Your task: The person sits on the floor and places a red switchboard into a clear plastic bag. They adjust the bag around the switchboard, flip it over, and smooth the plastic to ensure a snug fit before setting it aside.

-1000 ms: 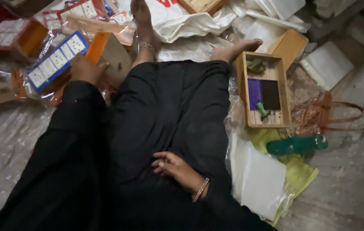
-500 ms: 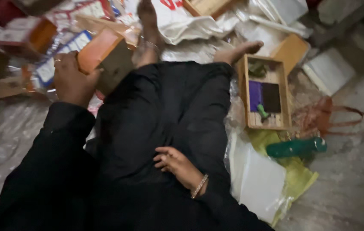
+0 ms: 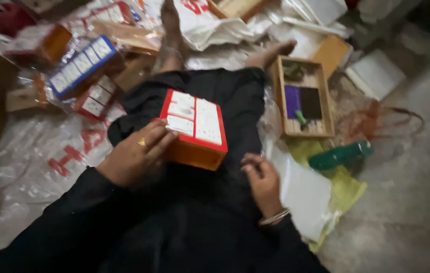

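Note:
I sit on the floor with my legs stretched out under black cloth. On my lap rests a wooden box (image 3: 194, 129) with a red-edged lid carrying white panels. My left hand (image 3: 136, 154) grips its near left corner, a gold ring on one finger. My right hand (image 3: 263, 179) lies on my lap just right of the box, fingers loosely curled, holding nothing; a bangle circles the wrist.
An open wooden tray (image 3: 303, 96) with a purple block and a dark panel lies to the right. A green bottle (image 3: 341, 154) rests on yellow and white sheets. Boxes (image 3: 81, 63) in clear wrapping crowd the upper left. Plastic sheeting (image 3: 33, 172) covers the floor.
My left hand reached into the pile at the upper left, lifted out a box and brought it onto my lap. My right hand stayed on my lap.

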